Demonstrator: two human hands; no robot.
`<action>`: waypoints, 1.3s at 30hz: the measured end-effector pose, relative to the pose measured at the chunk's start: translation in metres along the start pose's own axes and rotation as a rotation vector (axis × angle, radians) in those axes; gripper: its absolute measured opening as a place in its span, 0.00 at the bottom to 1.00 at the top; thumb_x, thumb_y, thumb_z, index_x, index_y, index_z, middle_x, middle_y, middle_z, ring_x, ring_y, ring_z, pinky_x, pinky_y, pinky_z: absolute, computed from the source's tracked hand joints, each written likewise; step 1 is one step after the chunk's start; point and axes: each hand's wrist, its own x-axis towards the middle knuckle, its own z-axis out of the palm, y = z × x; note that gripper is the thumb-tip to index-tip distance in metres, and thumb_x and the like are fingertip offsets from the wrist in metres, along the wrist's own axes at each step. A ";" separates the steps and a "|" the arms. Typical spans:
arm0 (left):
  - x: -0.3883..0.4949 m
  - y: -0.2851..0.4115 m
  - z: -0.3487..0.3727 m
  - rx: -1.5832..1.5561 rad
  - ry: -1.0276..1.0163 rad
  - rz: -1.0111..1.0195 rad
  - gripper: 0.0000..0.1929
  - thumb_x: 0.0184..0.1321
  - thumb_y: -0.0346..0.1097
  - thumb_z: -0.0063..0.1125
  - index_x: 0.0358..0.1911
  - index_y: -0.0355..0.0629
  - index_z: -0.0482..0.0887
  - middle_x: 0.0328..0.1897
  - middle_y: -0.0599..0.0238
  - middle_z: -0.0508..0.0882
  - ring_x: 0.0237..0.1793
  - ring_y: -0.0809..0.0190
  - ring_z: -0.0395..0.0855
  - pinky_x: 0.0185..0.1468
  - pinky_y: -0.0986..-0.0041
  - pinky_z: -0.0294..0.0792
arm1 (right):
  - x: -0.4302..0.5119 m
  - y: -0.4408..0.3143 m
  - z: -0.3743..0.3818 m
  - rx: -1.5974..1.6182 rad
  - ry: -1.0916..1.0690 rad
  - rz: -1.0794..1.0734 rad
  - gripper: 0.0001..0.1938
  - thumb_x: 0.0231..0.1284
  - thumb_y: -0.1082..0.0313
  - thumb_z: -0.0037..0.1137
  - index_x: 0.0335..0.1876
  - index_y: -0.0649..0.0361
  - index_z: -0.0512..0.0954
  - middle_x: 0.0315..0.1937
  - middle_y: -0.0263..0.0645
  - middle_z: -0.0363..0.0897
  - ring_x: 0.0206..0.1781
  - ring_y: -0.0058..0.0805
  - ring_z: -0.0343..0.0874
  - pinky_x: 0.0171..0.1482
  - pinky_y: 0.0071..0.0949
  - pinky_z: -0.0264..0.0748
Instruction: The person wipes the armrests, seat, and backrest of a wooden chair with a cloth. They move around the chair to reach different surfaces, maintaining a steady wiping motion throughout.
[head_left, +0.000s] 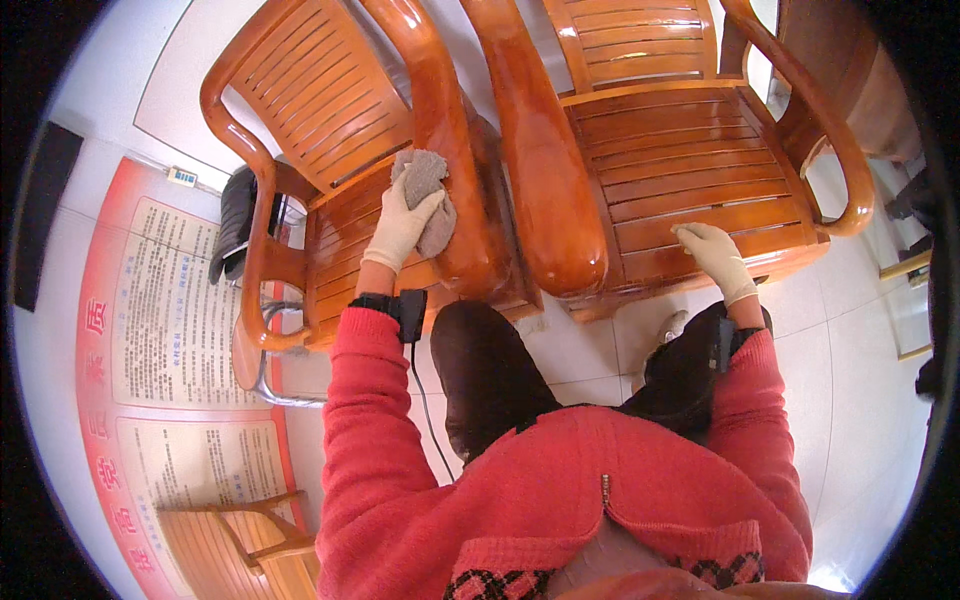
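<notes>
In a cream glove, my left hand (403, 217) grips a grey cloth (433, 169) against the inner side of a thick, glossy armrest (448, 112). That armrest belongs to the left wooden chair (322, 82), which has a slatted back and seat. My right hand (712, 251), gloved too, hangs over the front of the right wooden chair's slatted seat (675, 165). Its fingers are loosely bent, and nothing shows in them. I cannot tell whether they touch the slats. Beside the left chair's armrest runs the right chair's broad armrest (551, 187), with a narrow gap between the two.
A large wall poster (187, 315) bearing writing is at left, near a black padded chair (238, 217). Another wooden chair (240, 547) stands at lower left. A black cable (426, 405) runs down from my left wrist. Pale floor tiles (847, 315) lie at right.
</notes>
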 end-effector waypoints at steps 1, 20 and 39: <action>-0.014 0.000 0.002 0.028 0.029 0.024 0.49 0.64 0.49 0.81 0.81 0.28 0.67 0.78 0.33 0.75 0.77 0.37 0.76 0.80 0.54 0.70 | 0.001 0.002 0.000 -0.006 -0.003 0.010 0.29 0.78 0.44 0.56 0.65 0.63 0.86 0.63 0.52 0.89 0.70 0.53 0.84 0.73 0.42 0.77; -0.144 -0.050 0.065 -0.217 0.305 0.020 0.59 0.54 0.45 0.88 0.85 0.35 0.60 0.77 0.41 0.71 0.79 0.40 0.70 0.82 0.54 0.65 | 0.002 0.015 -0.001 0.109 -0.044 0.036 0.29 0.78 0.47 0.59 0.66 0.67 0.85 0.58 0.44 0.91 0.55 0.32 0.88 0.61 0.33 0.82; -0.155 -0.027 0.066 0.080 0.317 0.031 0.66 0.44 0.45 0.93 0.84 0.32 0.58 0.81 0.39 0.68 0.82 0.38 0.66 0.85 0.53 0.61 | 0.006 -0.004 0.016 0.071 -0.075 0.008 0.31 0.78 0.44 0.57 0.68 0.67 0.84 0.58 0.47 0.91 0.55 0.37 0.89 0.62 0.36 0.82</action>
